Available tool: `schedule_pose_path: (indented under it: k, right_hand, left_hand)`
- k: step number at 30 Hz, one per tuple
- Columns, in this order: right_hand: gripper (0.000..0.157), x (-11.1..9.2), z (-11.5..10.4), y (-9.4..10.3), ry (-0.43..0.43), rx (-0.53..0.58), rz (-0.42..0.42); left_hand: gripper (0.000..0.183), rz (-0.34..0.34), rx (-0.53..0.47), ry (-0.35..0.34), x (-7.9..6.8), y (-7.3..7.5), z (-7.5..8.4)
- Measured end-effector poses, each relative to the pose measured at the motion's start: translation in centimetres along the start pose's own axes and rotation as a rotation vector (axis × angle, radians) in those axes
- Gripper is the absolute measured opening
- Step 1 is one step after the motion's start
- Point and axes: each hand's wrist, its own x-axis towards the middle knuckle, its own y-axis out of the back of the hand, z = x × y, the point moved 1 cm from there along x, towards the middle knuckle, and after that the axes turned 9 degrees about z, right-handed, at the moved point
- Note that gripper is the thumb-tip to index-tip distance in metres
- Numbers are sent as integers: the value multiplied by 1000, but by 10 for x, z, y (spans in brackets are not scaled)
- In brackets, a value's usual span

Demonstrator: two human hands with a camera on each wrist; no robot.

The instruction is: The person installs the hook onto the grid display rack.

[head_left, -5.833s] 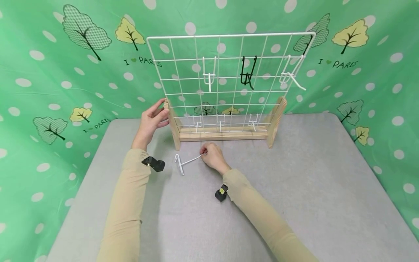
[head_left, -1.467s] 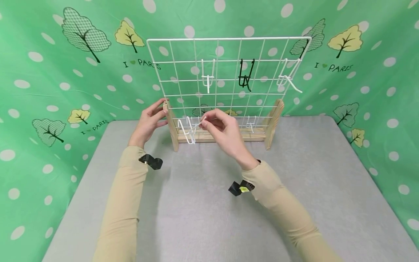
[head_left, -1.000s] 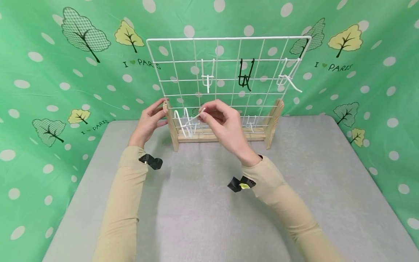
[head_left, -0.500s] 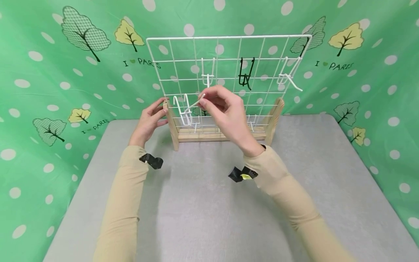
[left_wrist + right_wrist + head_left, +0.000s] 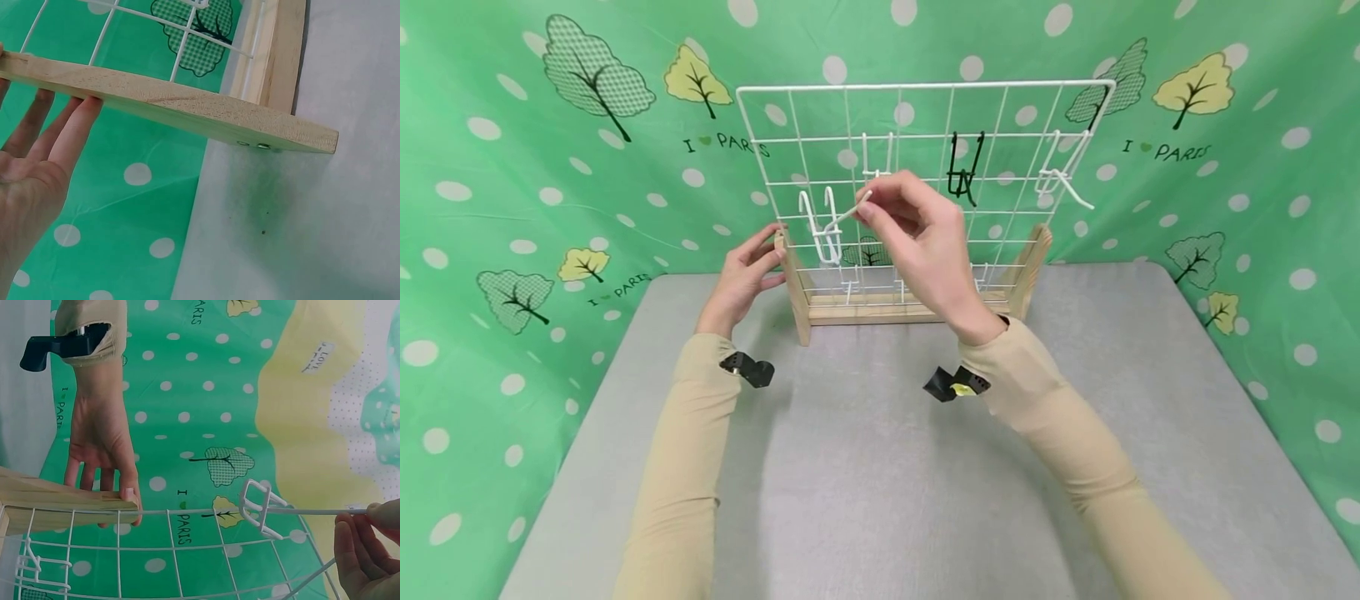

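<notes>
My right hand [image 5: 925, 250] pinches the prong end of a white wire display hook [image 5: 826, 236] between thumb and fingers. The hook's two curved top ends point up, in front of the upper left part of a white wire grid panel [image 5: 925, 85]. In the right wrist view the hook [image 5: 255, 509] appears apart from the grid wires, though exact contact is hard to tell. My left hand [image 5: 739, 279] grips the top of the panel's left wooden side post [image 5: 795, 292]. Its fingers [image 5: 75, 128] lie on the post's outer face, and the thumb [image 5: 128, 481] is on the other side.
On the panel's upper part hang a white hook [image 5: 877, 152], a black hook [image 5: 964, 167] and another white hook [image 5: 1060, 171]. Smaller white hooks [image 5: 850, 287] hang low down. The right post [image 5: 1032, 271] stands on the grey table [image 5: 850, 458], before a green curtain [image 5: 625, 192].
My right hand has lifted the white hook from the tabletop, turned it upright and raised it along the front of the grid. The left hand stays at the left post.
</notes>
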Motion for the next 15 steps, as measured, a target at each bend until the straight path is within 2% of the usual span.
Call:
schedule_pose_path:
  k: [8, 15]
  right_hand:
    - [6, 11, -5, -5, 3, -38, -3]
    - [7, 20, -5, -11, 56, -54, -10]
  left_hand:
    - [55, -2, 21, -6, -1, 0, 1]
    - [56, -8, 34, -4, -2, 0, 3]
